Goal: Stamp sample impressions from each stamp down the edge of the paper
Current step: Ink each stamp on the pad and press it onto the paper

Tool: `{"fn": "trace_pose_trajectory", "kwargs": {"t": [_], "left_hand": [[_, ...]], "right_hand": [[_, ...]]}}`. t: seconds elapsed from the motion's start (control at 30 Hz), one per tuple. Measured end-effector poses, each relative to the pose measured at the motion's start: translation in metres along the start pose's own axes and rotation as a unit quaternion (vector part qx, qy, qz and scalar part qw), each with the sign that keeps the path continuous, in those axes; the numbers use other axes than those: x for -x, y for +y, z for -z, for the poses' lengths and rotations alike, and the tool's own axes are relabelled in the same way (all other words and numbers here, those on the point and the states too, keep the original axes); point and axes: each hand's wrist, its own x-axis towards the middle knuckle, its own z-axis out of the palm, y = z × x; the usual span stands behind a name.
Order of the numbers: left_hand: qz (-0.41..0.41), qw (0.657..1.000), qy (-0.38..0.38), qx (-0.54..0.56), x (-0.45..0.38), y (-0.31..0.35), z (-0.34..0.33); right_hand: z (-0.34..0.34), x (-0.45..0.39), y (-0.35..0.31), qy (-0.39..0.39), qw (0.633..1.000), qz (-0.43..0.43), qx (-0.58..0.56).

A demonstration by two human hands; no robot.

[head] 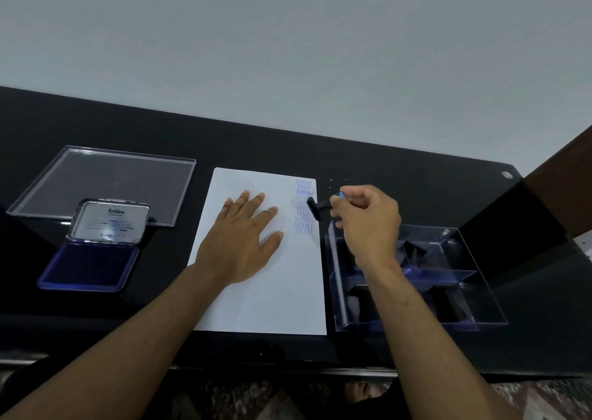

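Note:
A white sheet of paper lies on the black table. Down its right edge runs a column of blue impressions reading FRAGILE, SAMPLE and others. My left hand lies flat on the paper with fingers spread, left of the impressions. My right hand pinches the handle of a black rubber stamp with a blue label. The stamp is tilted on its side over the paper's right edge, above the printed column. An open blue ink pad sits at the left, its lid propped up.
A clear plastic box with compartments holding more black stamps stands right of the paper, under my right wrist. Its flat clear lid rests behind the ink pad. A brown panel rises at the far right. The table's front edge runs near me.

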Motion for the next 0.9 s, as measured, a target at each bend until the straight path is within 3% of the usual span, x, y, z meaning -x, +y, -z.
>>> {"fn": "trace_pose_trajectory", "kwargs": {"t": [0.27,0.9], "left_hand": [[0.005,1.000,-0.005,0.002,-0.0008,-0.0003,-0.0006],[0.003,1.000,-0.006,0.008,-0.0005,-0.0013,0.0002]], "right_hand": [[-0.0027,0.0011,0.0017,0.013,0.985,-0.096,-0.140],[-0.0013,0.0004,0.0010,0.012,0.987,-0.093,-0.131]]}}
